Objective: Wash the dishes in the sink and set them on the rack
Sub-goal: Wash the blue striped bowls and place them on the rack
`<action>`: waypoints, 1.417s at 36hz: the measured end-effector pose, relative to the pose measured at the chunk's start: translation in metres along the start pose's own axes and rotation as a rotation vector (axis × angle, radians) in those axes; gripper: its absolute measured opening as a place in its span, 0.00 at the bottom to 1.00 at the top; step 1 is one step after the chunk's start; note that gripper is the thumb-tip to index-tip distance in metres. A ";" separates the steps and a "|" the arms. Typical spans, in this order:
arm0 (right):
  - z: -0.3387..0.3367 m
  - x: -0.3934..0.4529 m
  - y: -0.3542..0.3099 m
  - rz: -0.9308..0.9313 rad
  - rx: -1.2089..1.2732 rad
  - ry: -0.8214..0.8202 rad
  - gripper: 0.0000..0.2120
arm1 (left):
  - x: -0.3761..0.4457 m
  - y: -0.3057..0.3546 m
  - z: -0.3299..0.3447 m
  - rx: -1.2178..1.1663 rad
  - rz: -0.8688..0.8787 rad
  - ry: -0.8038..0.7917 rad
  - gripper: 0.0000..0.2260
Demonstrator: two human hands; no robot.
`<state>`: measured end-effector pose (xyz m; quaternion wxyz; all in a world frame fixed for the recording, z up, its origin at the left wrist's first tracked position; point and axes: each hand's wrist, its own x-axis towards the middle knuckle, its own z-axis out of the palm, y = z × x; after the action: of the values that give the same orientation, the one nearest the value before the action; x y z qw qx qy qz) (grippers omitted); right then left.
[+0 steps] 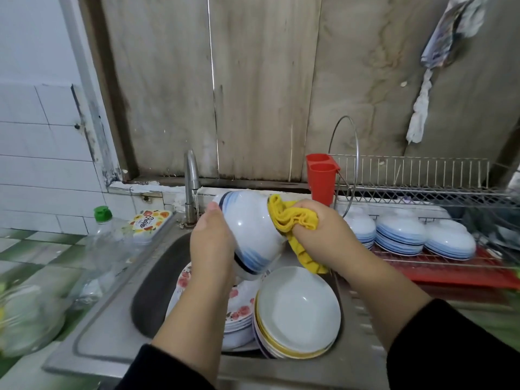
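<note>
My left hand (211, 240) grips a white bowl with blue bands (250, 232), held tilted above the sink (118, 311). My right hand (318, 235) clutches a yellow cloth (292, 218) against the bowl's right side. Below, in the sink, lies a stack of white plates with yellow rims (298, 313), beside flowered plates (239, 308). Several washed blue-banded bowls (401, 232) sit upside down on the wire rack (422, 192) at the right.
A steel tap (191, 181) stands behind the sink. A red cutlery holder (322, 177) hangs on the rack's left end, a red tray (464, 274) lies under it. Left counter holds a clear bottle with green cap (104, 243) and a flowered box (149, 222).
</note>
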<state>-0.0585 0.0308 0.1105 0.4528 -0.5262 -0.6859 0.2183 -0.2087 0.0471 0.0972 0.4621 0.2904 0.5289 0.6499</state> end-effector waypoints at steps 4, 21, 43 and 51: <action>0.004 -0.004 -0.006 0.050 0.323 -0.043 0.10 | 0.000 0.010 -0.003 0.070 0.113 0.044 0.17; 0.024 0.021 -0.022 -0.242 -0.333 -0.215 0.34 | -0.024 0.004 -0.003 0.468 0.319 -0.206 0.16; 0.009 0.038 0.000 0.562 0.848 -0.300 0.26 | -0.029 0.018 -0.018 0.218 0.241 -0.192 0.16; 0.048 0.004 0.009 0.828 1.497 -0.137 0.35 | -0.037 0.013 -0.003 0.039 0.357 0.010 0.16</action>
<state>-0.0951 0.0460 0.0813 0.5224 -0.2822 -0.1397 0.7925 -0.1996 0.0122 0.1128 0.3309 0.3852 0.4839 0.7128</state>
